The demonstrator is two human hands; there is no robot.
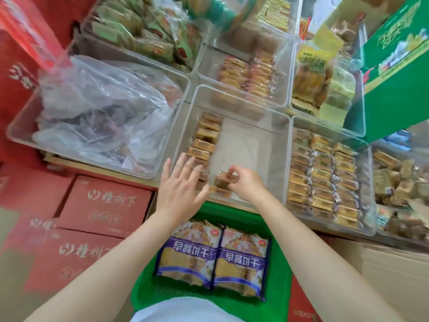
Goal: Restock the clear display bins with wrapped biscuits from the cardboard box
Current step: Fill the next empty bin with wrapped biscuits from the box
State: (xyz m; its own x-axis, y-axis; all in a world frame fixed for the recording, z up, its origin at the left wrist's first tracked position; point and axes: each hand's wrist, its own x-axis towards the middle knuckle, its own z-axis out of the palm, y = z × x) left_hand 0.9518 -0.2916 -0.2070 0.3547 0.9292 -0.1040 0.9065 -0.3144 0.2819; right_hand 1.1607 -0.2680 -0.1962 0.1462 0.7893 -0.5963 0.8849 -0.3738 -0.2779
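Observation:
A clear display bin (264,126) in front of me holds one column of wrapped brown biscuits (204,138) along its left side; the rest of its floor is bare. My right hand (246,180) pinches a wrapped biscuit (224,180) just above the near end of that column. My left hand (181,184) hovers with fingers spread over the bin's near left corner, touching or nearly touching the biscuits there. Below my arms a green basket (278,270) carries two large purple biscuit packs (213,254).
A full clear bin of wrapped biscuits (322,180) stands to the right. On the left, a bin holds a crumpled clear plastic bag (99,112). Red cartons (102,205) are stacked low left, a green carton (394,66) top right. More filled bins sit behind.

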